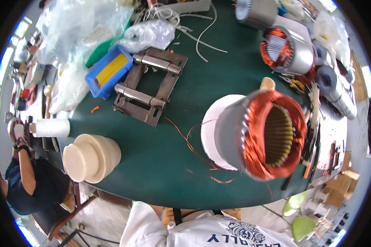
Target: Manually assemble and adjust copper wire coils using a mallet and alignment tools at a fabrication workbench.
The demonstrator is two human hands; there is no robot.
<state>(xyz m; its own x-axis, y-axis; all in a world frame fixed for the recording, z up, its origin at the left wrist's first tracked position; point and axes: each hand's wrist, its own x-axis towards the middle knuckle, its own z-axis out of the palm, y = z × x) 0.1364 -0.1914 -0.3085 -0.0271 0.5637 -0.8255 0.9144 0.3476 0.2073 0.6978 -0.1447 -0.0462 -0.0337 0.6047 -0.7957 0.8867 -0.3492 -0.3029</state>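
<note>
**Wound stator right of centre, both hands out of view**

Grey metal cylindrical stator with orange-red copper windings (253, 133) sits over the dark green tabletop (169, 168), slightly blurred, covering part of a flat white disc (212, 129). Hands' state — can't tell. Tan rounded stub (268, 83) behind the stator is mostly hidden — can't identify it. Loose copper-coloured wires (187, 142) trail left. Farther left: brown metal frame with two shiny rollers (152, 82), blue plastic bin (95, 84), cream stepped cylinder (92, 158). Dark lettering on the wearer's white shirt (185, 236), upside down, partly cut off.
</note>
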